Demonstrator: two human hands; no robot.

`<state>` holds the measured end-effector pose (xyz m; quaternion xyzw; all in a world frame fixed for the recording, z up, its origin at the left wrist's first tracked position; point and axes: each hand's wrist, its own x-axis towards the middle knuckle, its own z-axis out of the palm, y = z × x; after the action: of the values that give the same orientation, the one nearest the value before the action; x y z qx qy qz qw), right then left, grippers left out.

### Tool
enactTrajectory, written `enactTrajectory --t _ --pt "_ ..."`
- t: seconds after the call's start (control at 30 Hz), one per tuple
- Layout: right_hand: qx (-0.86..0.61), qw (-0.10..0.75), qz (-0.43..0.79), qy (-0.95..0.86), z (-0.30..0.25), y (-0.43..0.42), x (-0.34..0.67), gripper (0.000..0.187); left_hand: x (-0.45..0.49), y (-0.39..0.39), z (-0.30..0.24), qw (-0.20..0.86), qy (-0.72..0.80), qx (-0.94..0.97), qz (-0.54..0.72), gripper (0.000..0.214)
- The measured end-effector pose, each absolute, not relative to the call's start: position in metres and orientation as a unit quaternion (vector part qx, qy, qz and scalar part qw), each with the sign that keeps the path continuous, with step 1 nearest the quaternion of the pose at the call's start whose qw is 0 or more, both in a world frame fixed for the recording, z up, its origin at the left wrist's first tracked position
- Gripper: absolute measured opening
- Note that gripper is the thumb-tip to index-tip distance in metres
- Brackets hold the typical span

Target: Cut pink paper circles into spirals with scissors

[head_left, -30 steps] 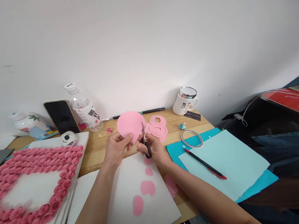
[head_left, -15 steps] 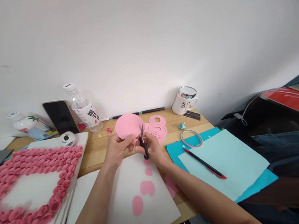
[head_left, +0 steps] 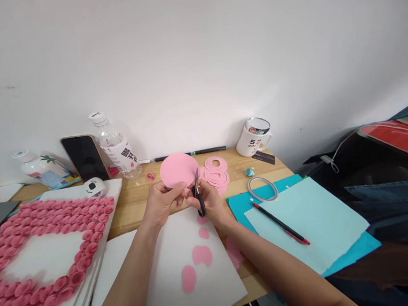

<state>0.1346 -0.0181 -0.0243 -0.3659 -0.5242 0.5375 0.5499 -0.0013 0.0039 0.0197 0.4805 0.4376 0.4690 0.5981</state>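
Note:
My left hand (head_left: 162,202) pinches the lower edge of a pink paper disc (head_left: 177,170) and holds it upright above the wooden desk (head_left: 137,200). My right hand (head_left: 211,203) grips small black-handled scissors (head_left: 198,196), blades pointing up into the disc's right edge. Several pink offcuts (head_left: 201,255) lie on a white sheet (head_left: 170,268) below my hands. A stack of pink cut rings (head_left: 217,173) sits just behind my right hand.
A board of pink paper roses (head_left: 39,260) fills the left. Behind stand a phone (head_left: 85,158), a bottle (head_left: 116,148) and a mug (head_left: 254,138). On the right lie blue paper sheets (head_left: 308,220), a red-black pen (head_left: 280,223) and a tape ring (head_left: 262,188).
The disc and scissors shifted slightly left, then back right; the disc has turned a little in my left hand. Both grips are the same.

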Motion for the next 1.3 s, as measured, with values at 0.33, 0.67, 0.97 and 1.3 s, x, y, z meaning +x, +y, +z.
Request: enactTrajectory --t 0.33,0.67,0.97,1.3 --pt "-0.386 0.545 0.540 -0.513 -0.0233 -0.0192 0.1345 0.036 -0.0034 0.0052 0.0175 0.580 0.446 0.491 0.473 0.025" --pt "-0.387 0.542 0.551 -0.504 -0.0235 -0.0200 0.1339 0.026 -0.0031 0.0047 0.0210 0.578 0.442 0.481 0.490 0.025" --pt "-0.390 0.537 0.551 -0.506 -0.0242 -0.0217 0.1312 0.029 -0.0025 0.0040 0.0194 0.624 0.408 0.453 0.489 0.022" --pt "-0.368 0.550 0.544 -0.516 -0.0217 -0.0184 0.1333 0.043 0.0013 0.0027 0.0161 0.602 0.454 0.461 0.468 0.025"
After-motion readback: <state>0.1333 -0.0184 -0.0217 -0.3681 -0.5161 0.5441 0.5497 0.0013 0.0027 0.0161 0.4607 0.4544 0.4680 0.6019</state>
